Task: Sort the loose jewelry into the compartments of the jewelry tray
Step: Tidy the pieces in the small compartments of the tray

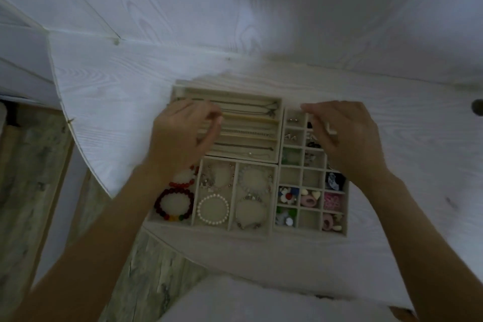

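I see everything through one wide-angle camera on my head, looking forward and steeply down from above. It sits close over the white wood-grain tabletop point(136, 91), with the beige velvet-lined compartment tray point(277, 162) near the middle of the view. My forearms enter from the bottom corners. The edges bend and blur; grey plank floor point(31, 165) shows at left.

Both forearms bare, reaching forward from the lower corners, converging slightly. Left hand point(183, 133) palm down, fingers loosely curled, tips pointing right; blurred, hold unclear. Right hand point(347, 136) palm down, fingers bent, tips pointing left; whether pinching anything cannot be told. Hands level with each other, well apart.
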`<state>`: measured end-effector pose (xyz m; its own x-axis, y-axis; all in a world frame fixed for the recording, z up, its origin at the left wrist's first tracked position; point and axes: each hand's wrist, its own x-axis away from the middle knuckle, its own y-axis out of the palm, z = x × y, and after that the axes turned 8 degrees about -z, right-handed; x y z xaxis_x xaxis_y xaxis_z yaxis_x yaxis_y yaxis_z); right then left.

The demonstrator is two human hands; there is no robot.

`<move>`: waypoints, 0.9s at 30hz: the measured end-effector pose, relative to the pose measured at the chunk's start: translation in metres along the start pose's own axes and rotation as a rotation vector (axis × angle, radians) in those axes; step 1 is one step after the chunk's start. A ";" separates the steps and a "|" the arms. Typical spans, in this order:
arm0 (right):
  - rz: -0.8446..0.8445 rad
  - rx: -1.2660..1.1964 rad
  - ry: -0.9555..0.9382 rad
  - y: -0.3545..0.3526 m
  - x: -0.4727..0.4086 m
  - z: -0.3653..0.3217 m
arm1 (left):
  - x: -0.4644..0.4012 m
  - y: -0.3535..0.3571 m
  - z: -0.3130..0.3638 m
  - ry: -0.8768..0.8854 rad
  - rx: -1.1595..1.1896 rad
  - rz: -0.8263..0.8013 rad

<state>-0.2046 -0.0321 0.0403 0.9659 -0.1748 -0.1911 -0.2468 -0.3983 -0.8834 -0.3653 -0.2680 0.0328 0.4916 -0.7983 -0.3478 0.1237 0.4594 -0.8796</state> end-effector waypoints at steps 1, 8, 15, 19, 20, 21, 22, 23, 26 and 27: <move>0.008 0.050 0.007 -0.009 0.021 0.000 | 0.000 0.005 0.026 -0.022 0.073 0.026; -0.045 0.198 0.437 -0.076 0.179 0.053 | -0.016 0.081 0.197 -0.024 0.452 -0.107; -0.010 0.096 0.814 -0.103 0.266 0.161 | -0.041 0.168 0.303 -0.043 0.393 -0.531; 0.037 -0.003 0.856 -0.107 0.275 0.220 | -0.060 0.205 0.350 -0.044 0.252 -0.547; 0.046 -0.029 0.845 -0.104 0.272 0.228 | -0.063 0.211 0.356 -0.044 0.203 -0.552; 0.048 -0.047 0.833 -0.102 0.267 0.233 | -0.064 0.215 0.360 -0.054 0.163 -0.540; 0.042 -0.054 0.821 -0.101 0.264 0.238 | -0.064 0.220 0.365 -0.081 0.136 -0.535; 0.023 -0.056 0.812 -0.099 0.260 0.239 | -0.064 0.223 0.367 -0.110 0.122 -0.524; -0.004 -0.114 0.765 -0.099 0.262 0.248 | -0.058 0.228 0.373 -0.170 0.098 -0.504; 0.003 -0.150 0.759 -0.101 0.265 0.252 | -0.058 0.229 0.377 -0.189 0.103 -0.500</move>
<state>0.0964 0.1885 -0.0288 0.6605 -0.7237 0.1998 -0.3093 -0.5048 -0.8059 -0.0404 0.0299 -0.0257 0.4961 -0.8499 0.1773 0.4612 0.0849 -0.8832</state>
